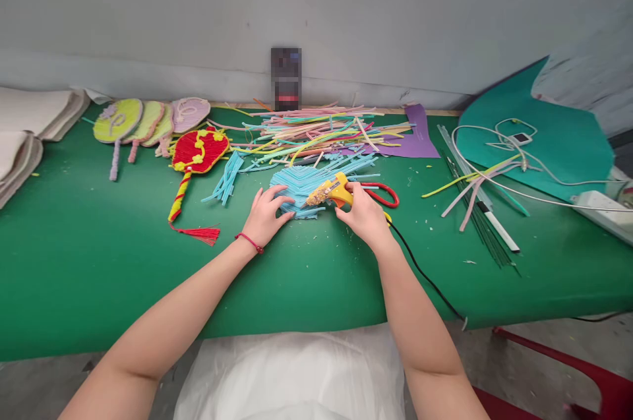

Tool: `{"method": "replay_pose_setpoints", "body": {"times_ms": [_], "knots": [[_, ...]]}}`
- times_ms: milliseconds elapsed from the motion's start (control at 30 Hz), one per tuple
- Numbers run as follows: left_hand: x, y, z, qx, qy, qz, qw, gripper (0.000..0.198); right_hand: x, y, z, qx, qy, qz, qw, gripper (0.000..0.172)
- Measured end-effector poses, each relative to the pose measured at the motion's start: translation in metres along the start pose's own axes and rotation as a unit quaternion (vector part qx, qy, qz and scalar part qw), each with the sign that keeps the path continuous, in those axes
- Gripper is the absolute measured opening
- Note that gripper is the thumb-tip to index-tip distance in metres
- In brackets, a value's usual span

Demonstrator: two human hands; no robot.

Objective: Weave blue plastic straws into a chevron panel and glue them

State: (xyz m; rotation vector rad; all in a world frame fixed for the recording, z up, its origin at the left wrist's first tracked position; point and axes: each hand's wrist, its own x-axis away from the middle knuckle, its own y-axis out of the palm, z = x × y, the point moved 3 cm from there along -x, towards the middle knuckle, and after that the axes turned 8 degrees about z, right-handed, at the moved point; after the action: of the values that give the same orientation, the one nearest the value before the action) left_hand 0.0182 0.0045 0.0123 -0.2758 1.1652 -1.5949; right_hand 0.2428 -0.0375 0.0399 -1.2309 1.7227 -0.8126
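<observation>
A light blue fan-shaped piece (297, 186) made of pipe cleaners lies on the green table (99, 262). My left hand (267, 215) rests on its left edge, fingers spread flat, a red cord round the wrist. My right hand (363, 212) grips a yellow glue gun (331, 191), its nozzle pointing left onto the blue piece. The gun's black cable (425, 275) runs off the table's front edge. Red-handled scissors (383, 194) lie just behind my right hand.
A heap of coloured pipe cleaners (321, 130) lies behind the blue piece. Finished fans, red (198, 151) and pastel (143, 120), lie at back left. At right are purple (418, 136) and teal felt sheets (539, 136), white cables, a power strip (601, 206), green wires (482, 222). Beige fabric (30, 123) at far left.
</observation>
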Motion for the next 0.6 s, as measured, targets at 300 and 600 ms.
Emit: {"method": "replay_pose_setpoints", "body": {"times_ms": [300, 600], "knots": [[-0.0001, -0.0002, 0.0005, 0.005, -0.014, -0.001, 1.0, 0.017, 0.0, -0.0021, -0.0016, -0.011, -0.005, 0.0, 1.0, 0.043], [-0.0006, -0.0008, 0.0006, 0.001, -0.021, -0.013, 1.0, 0.017, 0.0011, -0.0023, 0.0019, -0.008, -0.026, 0.01, 1.0, 0.04]]}}
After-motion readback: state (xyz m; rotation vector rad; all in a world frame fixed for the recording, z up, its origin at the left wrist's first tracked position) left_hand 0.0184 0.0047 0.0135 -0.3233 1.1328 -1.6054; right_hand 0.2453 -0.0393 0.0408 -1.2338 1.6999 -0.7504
